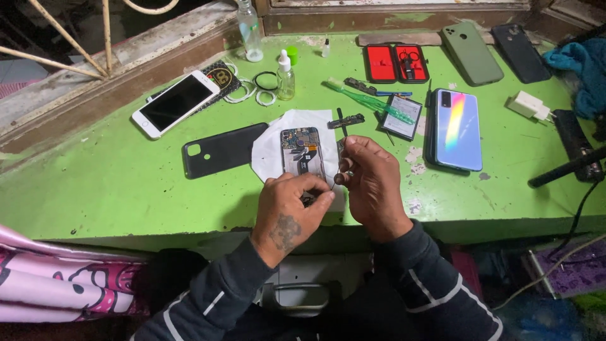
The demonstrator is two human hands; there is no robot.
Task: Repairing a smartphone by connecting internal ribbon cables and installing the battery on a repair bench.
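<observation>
Dark sleeves with pale stripes come up from the bottom edge to two hands held close together over the near edge of a green table. Left hand has its thumb and forefinger pinched together, seemingly on a thin wire-like piece, too small to identify. Right hand is curled, fingertips closed on a small dark part that meets the left fingertips; what that part is cannot be told.

Just beyond the fingers, at 12 o'clock from them, lies an opened smartphone with its back off, circuit board and ribbon cable showing, resting on a white sheet of paper. At 1 o'clock from the phone lies a small black frame piece. At 9 o'clock from the phone, just beside the paper, sits a black back cover, and farther at 10 o'clock a white smartphone lies face up. At 12 o'clock stand a small dropper bottle and, behind it, a clear spray bottle.

At 2 o'clock lies a green toothbrush, with an open red-lined tool case beyond it. At 3 o'clock rests an iridescent phone; a green phone and a white charger plug lie farther off towards 2 o'clock.
</observation>
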